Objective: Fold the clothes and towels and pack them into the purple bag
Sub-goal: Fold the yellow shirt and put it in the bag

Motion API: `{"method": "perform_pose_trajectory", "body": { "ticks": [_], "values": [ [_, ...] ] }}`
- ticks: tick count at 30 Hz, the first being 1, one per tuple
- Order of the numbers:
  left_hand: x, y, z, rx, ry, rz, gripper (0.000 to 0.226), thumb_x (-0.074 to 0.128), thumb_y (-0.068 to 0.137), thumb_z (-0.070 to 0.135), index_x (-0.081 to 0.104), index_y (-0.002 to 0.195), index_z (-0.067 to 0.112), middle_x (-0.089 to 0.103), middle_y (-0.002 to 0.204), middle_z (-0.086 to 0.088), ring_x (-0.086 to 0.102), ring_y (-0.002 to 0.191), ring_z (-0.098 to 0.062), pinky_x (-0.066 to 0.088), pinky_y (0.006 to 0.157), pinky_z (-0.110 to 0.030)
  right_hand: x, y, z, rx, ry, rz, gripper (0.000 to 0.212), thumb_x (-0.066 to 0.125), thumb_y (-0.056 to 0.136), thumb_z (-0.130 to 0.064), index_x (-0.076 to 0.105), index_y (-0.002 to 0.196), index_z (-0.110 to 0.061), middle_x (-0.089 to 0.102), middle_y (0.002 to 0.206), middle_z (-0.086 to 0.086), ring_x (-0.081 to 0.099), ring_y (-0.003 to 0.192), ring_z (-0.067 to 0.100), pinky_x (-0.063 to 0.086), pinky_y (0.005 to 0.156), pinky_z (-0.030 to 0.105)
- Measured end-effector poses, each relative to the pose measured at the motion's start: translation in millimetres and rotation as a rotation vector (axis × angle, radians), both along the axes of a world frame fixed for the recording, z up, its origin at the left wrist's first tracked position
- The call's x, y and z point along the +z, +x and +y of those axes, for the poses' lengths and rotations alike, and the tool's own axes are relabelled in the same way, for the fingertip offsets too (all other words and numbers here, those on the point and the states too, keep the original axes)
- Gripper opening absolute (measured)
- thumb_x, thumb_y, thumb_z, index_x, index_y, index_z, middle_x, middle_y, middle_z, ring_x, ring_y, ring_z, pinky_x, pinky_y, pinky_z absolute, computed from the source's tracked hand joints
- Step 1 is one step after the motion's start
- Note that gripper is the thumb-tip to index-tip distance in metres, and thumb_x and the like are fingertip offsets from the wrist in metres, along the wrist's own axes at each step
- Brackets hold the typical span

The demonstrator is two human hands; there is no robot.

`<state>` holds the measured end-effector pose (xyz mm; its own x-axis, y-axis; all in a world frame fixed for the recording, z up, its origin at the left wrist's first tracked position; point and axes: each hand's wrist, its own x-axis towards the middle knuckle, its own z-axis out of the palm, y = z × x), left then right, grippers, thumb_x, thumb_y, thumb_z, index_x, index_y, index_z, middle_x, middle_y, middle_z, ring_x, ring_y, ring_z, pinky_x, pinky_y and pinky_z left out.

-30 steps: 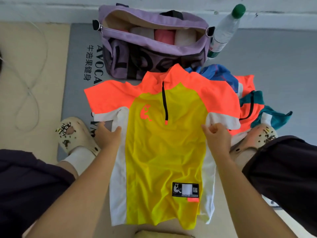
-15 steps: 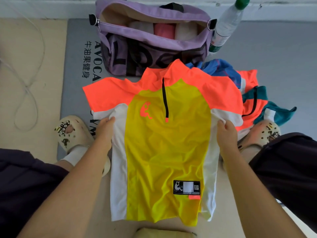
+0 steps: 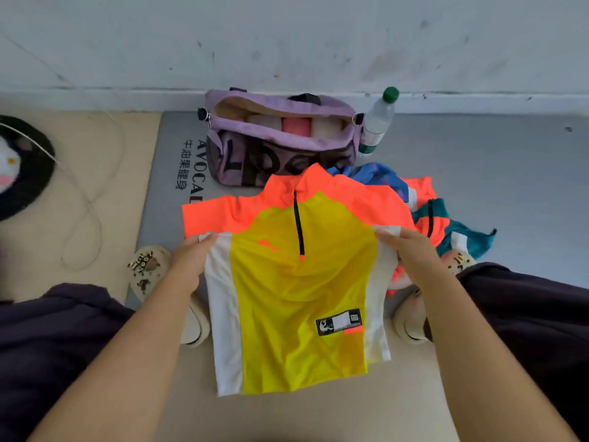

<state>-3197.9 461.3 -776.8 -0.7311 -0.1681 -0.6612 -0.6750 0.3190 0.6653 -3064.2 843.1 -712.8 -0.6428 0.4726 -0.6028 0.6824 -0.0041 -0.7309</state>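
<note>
With your left hand (image 3: 191,256) and right hand (image 3: 411,250) pinching the jersey (image 3: 299,298) at its white side panels, fold both inward evenly.

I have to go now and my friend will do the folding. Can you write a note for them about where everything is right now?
Left hand grips the left white side of the yellow and orange shirt; right hand grips the right side, which looks turned inward.
The shirt lies spread between the feet, in front of the open purple bag.
Done: three rolled towels sit in the bag.
Left: finish folding this shirt, fold the pile of clothes on its right, pack everything.
</note>
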Motion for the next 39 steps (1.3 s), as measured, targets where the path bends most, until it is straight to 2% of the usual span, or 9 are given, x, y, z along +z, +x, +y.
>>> {"method": "perform_pose_trajectory", "body": {
  "ticks": [5,9,12,15,18,23,26,31,39],
  "values": [
    [81.1,-18.1,-5.6,0.062,0.016,0.207,0.034,0.066,0.091,0.034,0.062,0.12,0.018,0.064,0.124,-0.013,0.062,0.106,-0.028,0.053,0.08,-0.037,67.1,-22.9,12.4,-0.067,0.099,0.193,0.022,0.064,0.091,-0.02,0.062,0.104,-0.002,0.058,0.093,0.016,0.055,0.087,0.026,0.044,0.077,0.041],
    [149.0,-25.1,-13.4,0.024,0.104,0.415,0.03,0.065,0.092,0.025,0.065,0.119,0.039,0.055,0.14,-0.001,0.052,0.124,-0.02,0.046,0.103,-0.043,118.9,-28.4,26.6,-0.139,0.116,0.363,0.041,0.06,0.094,-0.014,0.052,0.133,-0.024,0.054,0.087,0.009,0.056,0.079,0.022,0.048,0.075,0.038],
    [189.4,-23.0,-14.6,-0.111,0.144,0.454,0.017,0.072,0.086,0.022,0.076,0.094,0.037,0.071,0.115,-0.001,0.061,0.113,-0.024,0.046,0.1,-0.043,153.2,-29.0,30.1,-0.037,0.127,0.472,0.032,0.063,0.091,-0.009,0.065,0.122,-0.014,0.061,0.086,0.009,0.055,0.078,0.019,0.046,0.075,0.035],
    [220.6,-24.7,-6.7,-0.228,0.136,0.526,0.027,0.074,0.082,0.008,0.074,0.097,0.03,0.071,0.109,-0.004,0.062,0.112,-0.028,0.046,0.091,-0.033,182.9,-31.5,25.0,0.041,0.204,0.483,0.023,0.068,0.087,-0.008,0.072,0.109,-0.012,0.067,0.096,0.009,0.059,0.086,0.019,0.048,0.08,0.033],
    [246.0,-28.4,1.3,-0.311,-0.084,0.662,0.02,0.071,0.084,0.008,0.073,0.099,0.022,0.071,0.106,-0.004,0.064,0.101,-0.022,0.045,0.078,-0.024,205.5,-33.9,22.6,0.149,0.482,0.438,0.018,0.07,0.085,-0.009,0.075,0.102,-0.012,0.068,0.091,0.007,0.06,0.087,0.02,0.043,0.073,0.027],
    [264.8,-22.9,-1.1,-0.34,-0.603,0.815,0.019,0.062,0.093,0.026,0.076,0.099,0.014,0.072,0.1,-0.013,0.064,0.093,-0.034,0.047,0.075,-0.037,228.1,-21.7,19.1,0.179,0.903,0.438,0.008,0.07,0.082,-0.005,0.076,0.087,-0.002,0.066,0.093,0.022,0.059,0.093,0.036,0.034,0.07,0.025],
    [268.0,-18.0,4.4,-0.304,-0.597,0.908,0.015,0.062,0.091,0.018,0.075,0.087,0.011,0.06,0.104,-0.018,0.055,0.099,-0.033,0.042,0.078,-0.035,237.3,-17.0,13.0,0.116,0.776,0.599,0.006,0.07,0.082,-0.001,0.073,0.086,0.003,0.059,0.097,0.019,0.055,0.098,0.03,0.039,0.082,0.027],
    [270.5,-14.2,17.8,-0.159,0.022,0.746,0.017,0.06,0.092,0.021,0.061,0.075,0.019,0.062,0.084,-0.002,0.053,0.08,-0.018,0.039,0.067,-0.03,241.6,-18.5,9.1,0.085,0.452,0.559,0.013,0.066,0.088,-0.02,0.059,0.081,-0.011,0.056,0.078,0.001,0.049,0.071,0.014,0.039,0.061,0.029],
    [232.0,-40.8,10.7,0.031,-0.102,0.74,0.012,0.065,0.089,0.029,0.066,0.083,0.019,0.064,0.083,-0.002,0.057,0.082,-0.019,0.042,0.07,-0.029,208.1,-36.8,29.7,-0.153,0.419,0.482,0.015,0.064,0.089,-0.026,0.07,0.088,-0.012,0.06,0.073,-0.003,0.054,0.074,0.016,0.042,0.064,0.027]
  ]
}}
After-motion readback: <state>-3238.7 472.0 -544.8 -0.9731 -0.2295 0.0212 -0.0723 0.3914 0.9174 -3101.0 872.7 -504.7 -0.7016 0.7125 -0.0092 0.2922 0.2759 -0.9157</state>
